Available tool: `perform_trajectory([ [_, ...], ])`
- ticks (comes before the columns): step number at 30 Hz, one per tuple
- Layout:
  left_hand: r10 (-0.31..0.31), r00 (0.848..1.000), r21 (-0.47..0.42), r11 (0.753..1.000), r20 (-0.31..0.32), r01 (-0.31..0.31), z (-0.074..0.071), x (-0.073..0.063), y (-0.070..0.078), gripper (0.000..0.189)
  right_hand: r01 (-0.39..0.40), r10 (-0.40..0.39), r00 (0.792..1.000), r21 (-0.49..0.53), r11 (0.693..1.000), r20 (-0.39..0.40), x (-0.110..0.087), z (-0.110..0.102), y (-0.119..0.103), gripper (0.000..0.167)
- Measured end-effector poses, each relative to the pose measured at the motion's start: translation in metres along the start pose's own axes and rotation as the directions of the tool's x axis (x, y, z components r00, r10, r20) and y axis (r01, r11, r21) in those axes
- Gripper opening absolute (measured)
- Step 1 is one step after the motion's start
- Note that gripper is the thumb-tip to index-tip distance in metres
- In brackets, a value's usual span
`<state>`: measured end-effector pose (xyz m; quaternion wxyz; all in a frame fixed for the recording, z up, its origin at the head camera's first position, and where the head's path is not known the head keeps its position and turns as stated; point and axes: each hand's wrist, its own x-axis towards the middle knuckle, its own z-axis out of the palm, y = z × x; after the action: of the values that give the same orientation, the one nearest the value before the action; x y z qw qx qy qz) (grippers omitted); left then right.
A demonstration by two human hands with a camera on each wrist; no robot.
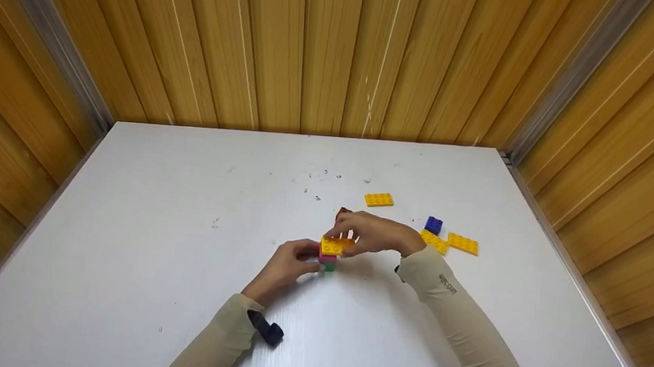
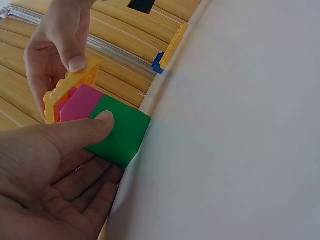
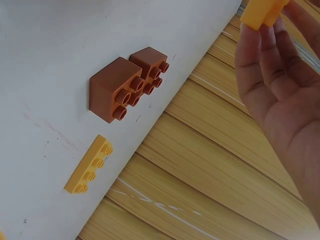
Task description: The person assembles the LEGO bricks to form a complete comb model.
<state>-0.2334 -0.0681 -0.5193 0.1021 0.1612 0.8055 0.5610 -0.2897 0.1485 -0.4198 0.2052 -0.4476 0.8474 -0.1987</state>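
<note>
At the middle of the table my left hand point(image 1: 284, 261) grips a small upright stack, its thumb pressed on the green brick point(image 2: 127, 127) at the bottom. A pink brick point(image 2: 82, 105) sits on top of the green one. My right hand point(image 1: 378, 233) pinches a yellow plate brick point(image 1: 333, 246) over the top of the stack. In the left wrist view this plate lies tilted against the pink brick's studs, overhanging to one side. The right wrist view shows only one end of the yellow plate point(image 3: 260, 12) between finger and thumb.
Two brown bricks point(image 3: 115, 87) stand beyond my right hand, mostly hidden in the head view. A yellow plate brick point(image 1: 379, 200) lies farther back. To the right are a blue brick point(image 1: 433, 225) and two more yellow plates point(image 1: 463, 244). Wood-pattern walls border the white table point(image 1: 159, 195).
</note>
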Motion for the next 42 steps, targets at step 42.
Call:
perform_trajectory([
  [42,-0.009,1.000,-0.020,1.000,0.008,0.009,0.000,0.000,0.000,0.036,-0.102,0.102,0.995,0.018,0.995,0.024,0.006,0.002,-0.006,0.042],
])
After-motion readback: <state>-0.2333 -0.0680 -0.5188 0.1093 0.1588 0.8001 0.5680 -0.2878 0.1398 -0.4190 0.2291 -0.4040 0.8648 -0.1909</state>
